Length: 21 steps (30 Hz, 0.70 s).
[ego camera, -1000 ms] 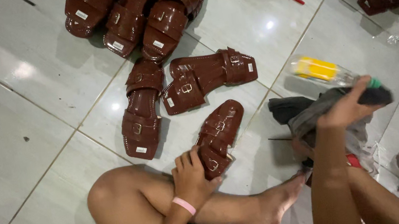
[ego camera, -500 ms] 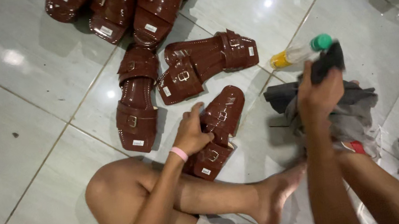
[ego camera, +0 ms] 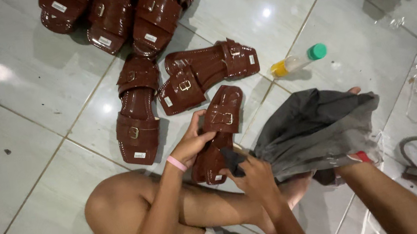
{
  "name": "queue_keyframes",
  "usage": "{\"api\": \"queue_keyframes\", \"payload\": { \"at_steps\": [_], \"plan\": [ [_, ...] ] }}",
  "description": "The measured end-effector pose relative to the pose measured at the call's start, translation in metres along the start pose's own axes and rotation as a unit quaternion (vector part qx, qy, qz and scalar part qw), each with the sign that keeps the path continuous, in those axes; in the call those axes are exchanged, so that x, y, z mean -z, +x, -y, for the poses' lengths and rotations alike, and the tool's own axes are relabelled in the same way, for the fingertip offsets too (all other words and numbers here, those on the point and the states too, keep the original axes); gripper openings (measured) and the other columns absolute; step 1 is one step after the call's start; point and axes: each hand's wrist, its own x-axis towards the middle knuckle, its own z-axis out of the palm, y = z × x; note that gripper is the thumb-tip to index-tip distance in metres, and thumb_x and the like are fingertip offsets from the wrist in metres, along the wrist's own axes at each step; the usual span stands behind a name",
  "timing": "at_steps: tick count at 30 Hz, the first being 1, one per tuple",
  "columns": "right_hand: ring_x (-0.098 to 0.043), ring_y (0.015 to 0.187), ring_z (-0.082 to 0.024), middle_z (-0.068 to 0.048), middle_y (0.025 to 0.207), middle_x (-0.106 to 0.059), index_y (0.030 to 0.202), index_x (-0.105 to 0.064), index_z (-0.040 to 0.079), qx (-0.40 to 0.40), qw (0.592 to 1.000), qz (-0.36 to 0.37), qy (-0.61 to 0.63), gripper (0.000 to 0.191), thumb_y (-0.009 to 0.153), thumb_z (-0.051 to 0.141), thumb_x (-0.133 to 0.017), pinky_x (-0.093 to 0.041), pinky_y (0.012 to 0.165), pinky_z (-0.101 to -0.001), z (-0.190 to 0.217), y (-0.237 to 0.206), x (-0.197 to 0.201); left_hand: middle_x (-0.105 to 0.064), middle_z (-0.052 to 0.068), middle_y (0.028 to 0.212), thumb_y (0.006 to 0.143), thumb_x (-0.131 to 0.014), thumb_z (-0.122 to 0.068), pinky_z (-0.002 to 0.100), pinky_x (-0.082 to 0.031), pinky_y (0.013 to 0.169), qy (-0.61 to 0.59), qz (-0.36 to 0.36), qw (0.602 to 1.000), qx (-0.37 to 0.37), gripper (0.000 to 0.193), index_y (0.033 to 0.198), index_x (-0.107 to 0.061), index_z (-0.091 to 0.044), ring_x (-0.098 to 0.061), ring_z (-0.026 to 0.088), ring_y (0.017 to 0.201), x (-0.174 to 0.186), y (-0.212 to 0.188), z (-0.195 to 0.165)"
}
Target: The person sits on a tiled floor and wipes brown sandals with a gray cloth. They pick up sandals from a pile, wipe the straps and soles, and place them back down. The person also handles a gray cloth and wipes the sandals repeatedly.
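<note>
Head view: left hand (ego camera: 190, 144) fingers curled round brown sandal (ego camera: 219, 132), steadying it on tile floor (ego camera: 27, 104). Right hand (ego camera: 252, 176) fingers pinch grey cloth (ego camera: 318, 126) against sandal heel. Green-capped bottle (ego camera: 298, 61) well beyond fingertips, more sandals (ego camera: 162, 96) just past left fingers.

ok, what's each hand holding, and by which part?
Left hand grips the brown sandal at its side edge near the buckle strap. Right hand pinches a corner of the grey cloth against the sandal's heel end.
</note>
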Motion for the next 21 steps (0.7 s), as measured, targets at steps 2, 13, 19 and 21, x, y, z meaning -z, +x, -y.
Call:
{"api": "queue_keyframes", "payload": {
  "at_steps": [2, 13, 19, 21],
  "plan": [
    [-0.073, 0.077, -0.036, -0.017, 0.114, -0.074, 0.1, -0.073, 0.002, 0.043, 0.998, -0.021, 0.03, 0.04, 0.077, 0.032, -0.087, -0.058, 0.063, -0.0413, 0.007, -0.001, 0.007, -0.059, 0.015, 0.134, 0.088, -0.065, -0.003, 0.036, -0.055, 0.094, -0.009, -0.003, 0.999, -0.04, 0.066, 0.146, -0.037, -0.017, -0.06, 0.024, 0.118, -0.004, 0.003, -0.003],
    [-0.072, 0.099, -0.034, -0.015, 0.121, -0.069, 0.11, -0.071, 0.0, -0.016, 0.992, -0.121, 0.025, 0.041, 0.08, 0.025, -0.084, -0.057, 0.082, -0.041, 0.008, -0.018, 0.002, -0.053, 0.014, 0.146, 0.083, -0.073, 0.009, 0.038, -0.044, 0.114, 0.047, -0.03, 0.983, -0.174, 0.088, 0.155, -0.026, -0.01, -0.051, 0.025, 0.136, -0.009, 0.011, 0.005],
    [-0.07, 0.097, -0.033, -0.012, 0.107, -0.07, 0.107, -0.071, 0.0, -0.432, 0.86, -0.085, 0.258, 0.029, 0.094, 0.026, -0.067, -0.06, 0.083, -0.0433, -0.005, -0.052, 0.005, -0.049, 0.015, 0.15, 0.09, -0.065, 0.01, 0.037, -0.044, 0.114, 0.058, -0.054, 0.975, -0.209, 0.079, 0.154, -0.022, -0.008, -0.049, 0.025, 0.138, -0.013, 0.015, 0.016],
    [-0.067, 0.097, -0.035, -0.013, 0.104, -0.068, 0.1, -0.068, -0.001, -0.425, 0.882, -0.028, 0.2, 0.029, 0.094, 0.028, -0.067, -0.059, 0.086, -0.0448, -0.006, -0.061, 0.006, -0.05, 0.016, 0.149, 0.091, -0.063, 0.01, 0.036, -0.046, 0.111, 0.064, -0.062, 0.974, -0.207, 0.079, 0.154, -0.02, -0.009, -0.05, 0.024, 0.138, -0.015, 0.015, 0.02]
  ]
}}
